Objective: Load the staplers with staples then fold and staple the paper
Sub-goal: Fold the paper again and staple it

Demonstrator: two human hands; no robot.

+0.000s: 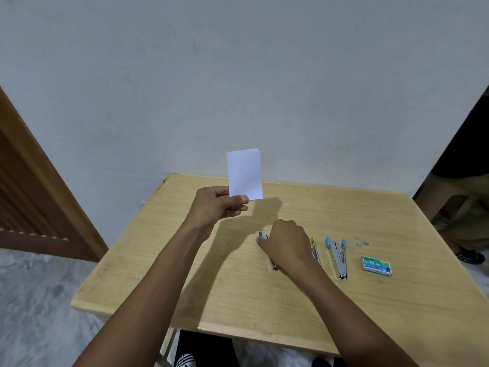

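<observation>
Above counter (211, 287), my left fingers (239, 207) pinch folded paper (244, 173) at its lower corner: light, floppy, creases easily. Right fingers (260, 241) curl round stapler (263, 236) lying on counter; rigid, probably best gripped mid-body.

The paper (244, 174) rising above the left hand's (219, 205) pinch was plain white; the teal-tipped stapler (262, 235) under the right hand's (287, 242) grip showed silver metal; right of that grip lay a yellow stapler (314, 243), a light-blue stapler (337, 254), then a green box (376, 265) lettered white; the table (238, 287) beneath was pale wood-grain.
</observation>
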